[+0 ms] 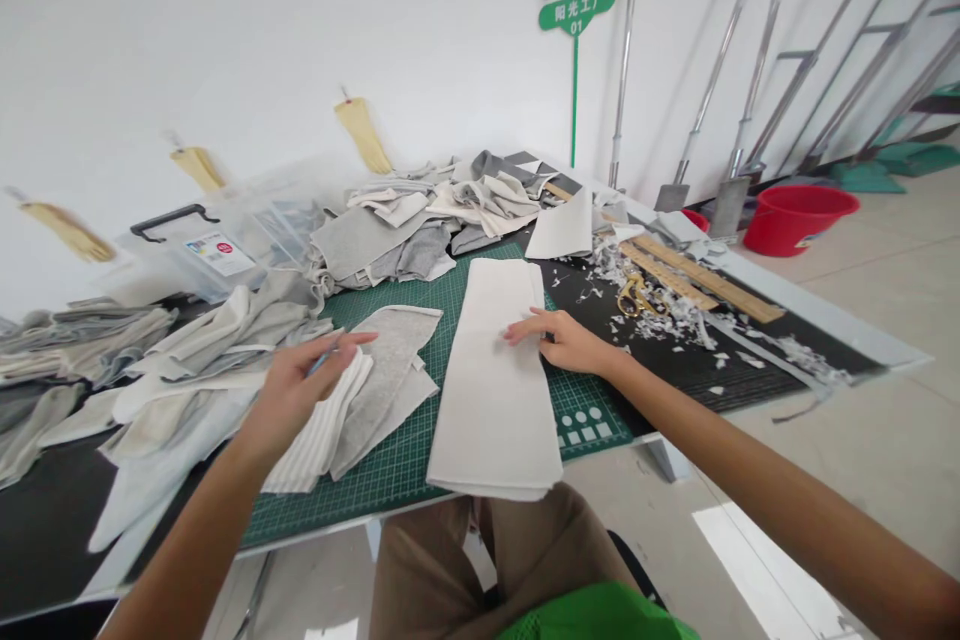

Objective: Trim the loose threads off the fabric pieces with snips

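Note:
My left hand (pixel 311 365) is closed around a slim blue pen (pixel 324 360), of which only a short piece shows between the fingers. It hovers over the near end of a stack of ribbed white fabric strips (pixel 326 430). Grey fabric pieces (pixel 390 370) lie flat just right of those strips. On the green cutting mat (pixel 352 500) rests a long white stack of fabric (pixel 495 390), its lower end reaching over the mat's front edge. My right hand (pixel 559 338) touches this stack's right side, fingers loosely stretched out and holding nothing.
Heaped grey and white fabric (pixel 442 210) fills the back, with more piles (pixel 217 340) at left. A clear plastic box (pixel 217 250) stands behind. To the right lie gold scissors (pixel 637 298), wooden rulers (pixel 705 275) and scattered scraps. A red bucket (pixel 795 220) stands on the floor.

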A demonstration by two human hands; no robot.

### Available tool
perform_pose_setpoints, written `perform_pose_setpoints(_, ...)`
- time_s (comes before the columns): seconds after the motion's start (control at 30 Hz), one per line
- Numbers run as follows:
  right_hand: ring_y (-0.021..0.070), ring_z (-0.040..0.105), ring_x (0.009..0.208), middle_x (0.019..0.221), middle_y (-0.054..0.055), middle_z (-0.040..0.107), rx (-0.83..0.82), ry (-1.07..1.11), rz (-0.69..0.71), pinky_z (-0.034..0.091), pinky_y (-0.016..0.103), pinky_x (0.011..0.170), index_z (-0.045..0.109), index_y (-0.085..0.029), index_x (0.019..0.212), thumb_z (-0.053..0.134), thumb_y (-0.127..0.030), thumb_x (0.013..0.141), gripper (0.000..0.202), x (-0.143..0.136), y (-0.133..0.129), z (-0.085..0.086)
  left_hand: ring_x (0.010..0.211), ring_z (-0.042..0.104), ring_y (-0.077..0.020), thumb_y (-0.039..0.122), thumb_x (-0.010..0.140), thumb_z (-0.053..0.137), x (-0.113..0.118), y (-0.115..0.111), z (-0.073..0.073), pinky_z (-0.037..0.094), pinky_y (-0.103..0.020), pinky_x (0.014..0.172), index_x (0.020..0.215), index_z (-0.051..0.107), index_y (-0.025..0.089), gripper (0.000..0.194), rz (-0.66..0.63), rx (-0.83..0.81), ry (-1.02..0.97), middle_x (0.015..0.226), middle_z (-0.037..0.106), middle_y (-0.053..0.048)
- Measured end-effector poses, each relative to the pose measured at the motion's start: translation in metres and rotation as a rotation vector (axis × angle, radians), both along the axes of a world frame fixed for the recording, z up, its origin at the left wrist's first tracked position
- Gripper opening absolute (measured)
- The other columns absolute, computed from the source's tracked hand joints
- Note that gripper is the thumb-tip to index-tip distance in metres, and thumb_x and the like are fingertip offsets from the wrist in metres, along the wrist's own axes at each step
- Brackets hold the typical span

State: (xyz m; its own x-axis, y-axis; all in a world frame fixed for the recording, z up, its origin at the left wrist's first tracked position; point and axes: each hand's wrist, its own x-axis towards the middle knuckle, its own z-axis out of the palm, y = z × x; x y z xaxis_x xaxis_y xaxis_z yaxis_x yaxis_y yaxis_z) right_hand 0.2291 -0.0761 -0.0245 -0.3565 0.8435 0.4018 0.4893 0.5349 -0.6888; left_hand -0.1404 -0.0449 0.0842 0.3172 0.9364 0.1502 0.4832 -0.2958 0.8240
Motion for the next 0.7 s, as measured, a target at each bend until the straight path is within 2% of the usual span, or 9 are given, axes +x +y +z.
perform_pose_setpoints(0.1,0.0190,0.066,0.102,0.106,0.002,0.073,0.053,0.045,-0.147,0.040,0.041,0.105,0.072,-0.021,0.099,0.040,0.003,0.062,0.054,0.004,0.002,-0.002,0.046,0.018,-0.0075,0.053,0.083,0.060,0.063,0.004,-0.015,0.011,-0.024,0.047,0.108,0.070,0.012,0.049,-0.275,-0.229,-0.158,0.051,0.022,0.007)
perform_pose_setpoints(0.2,0.0187,0.068,0.092,0.100,0.004,0.074,0.076,0.047,-0.272,0.050,0.031,0.088,0.073,-0.018,0.095,0.043,0.002,0.064,0.047,0.007,0.003,-0.002,0.046,0.013,-0.0066,0.055,0.082,0.061,0.105,0.014,-0.046,0.009,-0.024,0.045,0.105,0.070,0.010,0.051,-0.409,-0.419,-0.322,0.054,0.019,0.008)
perform_pose_setpoints(0.27,0.0172,0.068,0.088,0.096,0.004,0.074,0.075,0.032,-0.309,0.050,0.027,0.083,0.073,-0.017,0.094,0.045,0.001,0.066,0.044,0.008,0.004,-0.002,0.047,0.010,-0.0061,0.057,0.084,0.057,0.118,0.022,-0.067,0.008,-0.023,0.044,0.106,0.069,0.011,0.052,-0.470,-0.538,-0.386,0.056,0.018,0.009)
perform_pose_setpoints(0.37,0.0155,0.068,0.084,0.093,0.002,0.074,0.074,0.002,-0.329,0.050,0.025,0.081,0.072,-0.018,0.094,0.046,0.001,0.068,0.041,0.007,0.006,-0.001,0.046,0.010,-0.0058,0.058,0.086,0.053,0.116,0.033,-0.090,0.007,-0.023,0.044,0.104,0.070,0.011,0.052,-0.525,-0.617,-0.430,0.058,0.018,0.009)
perform_pose_setpoints(0.43,0.0158,0.067,0.084,0.093,0.003,0.074,0.092,-0.028,-0.329,0.050,0.026,0.082,0.072,-0.017,0.094,0.046,0.000,0.070,0.040,0.006,0.007,-0.001,0.046,0.012,-0.0057,0.057,0.085,0.057,0.108,0.037,-0.097,0.008,-0.022,0.044,0.102,0.071,0.011,0.051,-0.536,-0.574,-0.418,0.056,0.018,0.009)
perform_pose_setpoints(0.5,0.0164,0.067,0.085,0.094,0.003,0.074,0.116,-0.059,-0.324,0.049,0.027,0.083,0.072,-0.017,0.094,0.046,0.000,0.073,0.037,0.005,0.008,-0.001,0.044,0.018,-0.0061,0.055,0.085,0.057,0.101,0.038,-0.098,0.012,-0.022,0.044,0.100,0.072,0.011,0.049,-0.508,-0.458,-0.350,0.051,0.024,0.008)
perform_pose_setpoints(0.57,0.0167,0.067,0.087,0.095,0.003,0.074,0.133,-0.069,-0.329,0.049,0.028,0.085,0.071,-0.018,0.094,0.046,-0.001,0.074,0.037,0.005,0.009,-0.002,0.046,0.035,-0.0088,0.053,0.087,0.056,0.098,0.038,-0.095,0.025,-0.021,0.045,0.096,0.074,0.014,0.044,-0.449,-0.264,-0.203,0.051,0.045,0.002)
perform_pose_setpoints(0.63,0.0168,0.068,0.088,0.095,0.003,0.074,0.141,-0.057,-0.351,0.050,0.028,0.084,0.071,-0.018,0.094,0.045,-0.001,0.075,0.037,0.006,0.010,-0.003,0.067,0.058,-0.0162,0.048,0.086,0.060,0.099,0.037,-0.093,0.043,-0.025,0.059,0.094,0.075,0.017,0.036,-0.401,-0.033,-0.017,0.075,0.068,-0.006)
perform_pose_setpoints(0.7,0.0169,0.068,0.085,0.092,0.003,0.074,0.141,-0.050,-0.380,0.051,0.028,0.081,0.071,-0.018,0.094,0.045,-0.001,0.074,0.036,0.008,0.012,-0.004,0.087,0.065,-0.0215,0.044,0.085,0.061,0.102,0.036,-0.093,0.049,-0.029,0.076,0.098,0.075,0.018,0.032,-0.390,0.146,0.091,0.096,0.074,-0.008)
